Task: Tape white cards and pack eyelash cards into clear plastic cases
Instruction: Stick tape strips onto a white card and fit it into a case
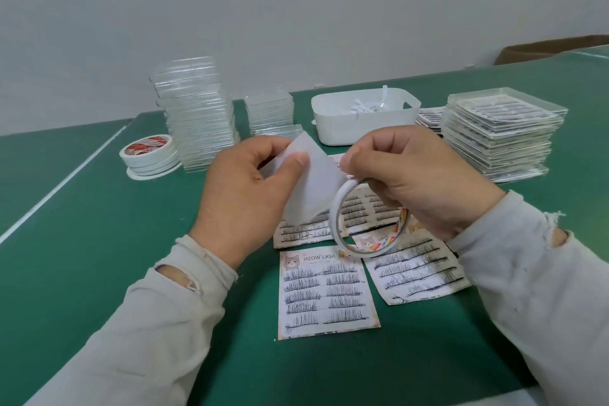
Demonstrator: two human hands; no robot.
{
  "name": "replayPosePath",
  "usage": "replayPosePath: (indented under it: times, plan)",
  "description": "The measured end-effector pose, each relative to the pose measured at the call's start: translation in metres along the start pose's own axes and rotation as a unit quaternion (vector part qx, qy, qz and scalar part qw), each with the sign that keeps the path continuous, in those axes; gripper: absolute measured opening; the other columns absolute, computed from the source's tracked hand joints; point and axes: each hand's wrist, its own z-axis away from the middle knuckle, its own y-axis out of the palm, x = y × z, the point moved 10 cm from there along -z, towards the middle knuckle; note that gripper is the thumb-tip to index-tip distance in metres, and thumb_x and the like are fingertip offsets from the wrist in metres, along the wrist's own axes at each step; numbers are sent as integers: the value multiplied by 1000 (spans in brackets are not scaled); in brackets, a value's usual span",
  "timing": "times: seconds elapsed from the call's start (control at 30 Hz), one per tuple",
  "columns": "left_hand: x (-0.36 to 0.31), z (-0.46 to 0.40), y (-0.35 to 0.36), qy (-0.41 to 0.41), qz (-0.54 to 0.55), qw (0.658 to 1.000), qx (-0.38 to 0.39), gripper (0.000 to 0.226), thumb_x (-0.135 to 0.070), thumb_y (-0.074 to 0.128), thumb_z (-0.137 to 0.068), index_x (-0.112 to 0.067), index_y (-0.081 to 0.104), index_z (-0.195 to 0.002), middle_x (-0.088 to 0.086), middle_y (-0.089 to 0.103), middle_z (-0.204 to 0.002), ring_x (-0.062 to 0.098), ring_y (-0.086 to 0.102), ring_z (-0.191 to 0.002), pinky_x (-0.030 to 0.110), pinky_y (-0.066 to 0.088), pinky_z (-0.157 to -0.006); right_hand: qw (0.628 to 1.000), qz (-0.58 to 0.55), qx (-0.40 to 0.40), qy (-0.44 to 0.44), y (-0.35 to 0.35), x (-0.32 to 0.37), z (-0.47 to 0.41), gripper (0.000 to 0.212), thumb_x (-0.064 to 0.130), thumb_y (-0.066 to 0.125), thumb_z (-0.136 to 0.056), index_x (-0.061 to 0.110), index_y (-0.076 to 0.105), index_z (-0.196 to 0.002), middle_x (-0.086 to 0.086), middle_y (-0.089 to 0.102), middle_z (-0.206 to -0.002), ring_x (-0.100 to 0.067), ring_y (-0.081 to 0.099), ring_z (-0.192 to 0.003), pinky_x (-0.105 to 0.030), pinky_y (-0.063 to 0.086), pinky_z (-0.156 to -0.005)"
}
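Observation:
My left hand (244, 188) pinches a white card (311, 180) between thumb and fingers, holding it tilted above the table. My right hand (418, 175) grips a thin roll of white tape (339, 224) that hangs from its fingers, and its thumb and forefinger touch the card's right edge. Below the hands, several eyelash cards lie on the green table; one marked MEOW LASH (326, 295) is nearest me, another (418, 270) sits to its right. A tall stack of empty clear plastic cases (194, 115) stands at the back left.
A stack of tape rolls (150, 155) sits left of the empty cases. A white bin (362, 123) with paper scraps stands at the back centre, a smaller stack of cases (270, 112) beside it. Filled cases (501, 132) are piled at the back right.

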Motion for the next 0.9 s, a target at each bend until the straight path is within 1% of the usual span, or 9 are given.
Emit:
replayPosePath:
  times: [0.1, 0.23, 0.33, 0.43, 0.57, 0.63, 0.73, 0.83, 0.9]
  plan:
    - [-2, 1, 5, -4, 60, 998, 25, 22, -18, 73, -92, -41, 73, -91, -28, 74, -87, -10, 66, -77, 5, 45, -64, 1000, -7, 26, 14, 6, -4, 1, 14, 6, 73, -84, 11, 75, -71, -3, 63, -60, -9, 38, -43, -19, 30, -41]
    - [3, 2, 7, -27, 109, 993, 23, 19, -20, 78, -88, -38, 76, -94, -21, 77, -91, -6, 69, -79, 8, 49, -65, 994, 80, 73, 0, 17, -6, 2, 16, 7, 76, -82, 14, 76, -69, 3, 63, -55, -8, 44, -42, -17, 34, -42]
    - [12, 2, -2, -46, 128, 990, -42, 20, -24, 80, -86, -37, 71, -98, -13, 72, -84, -2, 65, -73, 13, 51, -62, 997, 56, 50, 18, 11, -11, -1, 18, 6, 76, -83, 13, 77, -66, 0, 61, -53, -8, 41, -40, -17, 32, -39]
    - [16, 5, -6, -54, 144, 985, -82, 24, -18, 72, -92, -32, 54, -99, -5, 65, -86, 2, 62, -69, 24, 56, -61, 998, -21, -6, 56, -5, -21, -6, 16, 9, 75, -85, 10, 76, -69, -5, 55, -52, -10, 36, -38, -18, 29, -37]
    - [20, 7, 20, -86, 201, 976, 23, 19, 2, 60, -96, -16, 58, -92, 5, 66, -90, 15, 62, -73, 33, 61, -61, 991, -84, -58, 89, -19, -34, -10, 14, 11, 72, -89, 5, 69, -77, 1, 49, -47, -7, 34, -34, -16, 27, -34]
    - [23, 11, 35, -109, 211, 967, 89, 18, 2, 59, -97, -13, 69, -93, -4, 64, -81, 10, 57, -71, 30, 60, -61, 991, -84, -56, 92, -18, -38, -11, 16, 11, 71, -89, 6, 68, -75, 0, 50, -51, -7, 35, -35, -15, 27, -34]
    - [29, 16, 46, -142, 215, 958, 123, 24, -3, 59, -99, -16, 79, -96, 1, 72, -90, 9, 59, -75, 29, 60, -63, 992, -62, -55, 97, -15, -42, -12, 19, 15, 72, -90, 9, 70, -72, -6, 55, -62, -8, 37, -37, -15, 26, -34]
    - [32, 12, 36, -126, 176, 973, 76, 28, -7, 59, -100, -26, 79, -96, -7, 76, -94, 10, 66, -82, 31, 61, -67, 992, -42, -74, 90, -18, -40, -12, 19, 21, 68, -93, 6, 72, -82, -4, 68, -73, -9, 40, -39, -15, 29, -36]
    - [34, 9, 25, -107, 122, 987, 26, 25, -13, 60, -100, -31, 77, -101, -9, 75, -97, 12, 68, -89, 40, 62, -79, 993, -31, -84, 80, -21, -37, -13, 21, 24, 66, -94, 6, 71, -84, -4, 59, -66, -11, 41, -40, -16, 29, -37]
